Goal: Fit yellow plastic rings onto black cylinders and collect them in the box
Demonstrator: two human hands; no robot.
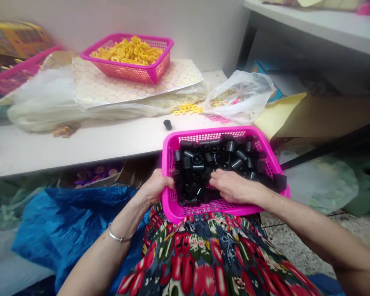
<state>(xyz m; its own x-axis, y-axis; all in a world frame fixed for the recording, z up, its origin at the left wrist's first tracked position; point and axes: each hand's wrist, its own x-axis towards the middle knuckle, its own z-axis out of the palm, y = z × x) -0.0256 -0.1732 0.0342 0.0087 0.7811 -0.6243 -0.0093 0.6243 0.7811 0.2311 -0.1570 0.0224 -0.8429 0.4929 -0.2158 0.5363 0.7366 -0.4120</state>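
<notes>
A bright pink plastic basket (226, 132) rests on my lap against the table's edge, filled with short black plastic cylinders (209, 158). My left hand (156, 185) is closed around the basket's left rim, thumb hooked over the inner side. Down among the cylinders, near the basket's front middle, is my right hand (232, 186); its fingers are bent and the tips are partly lost against the dark pieces, so what they hold cannot be made out. One loose black cylinder (168, 124) stands on the table behind the basket.
A second pink basket (126, 68) of yellow ring-shaped pieces sits on a patterned sheet (181, 76). Small yellow pieces (187, 108) and a plastic bag (243, 92) of colourful bits lie nearby. A blue plastic sheet (80, 222) hangs at left; a white shelf (323, 24) juts out upper right.
</notes>
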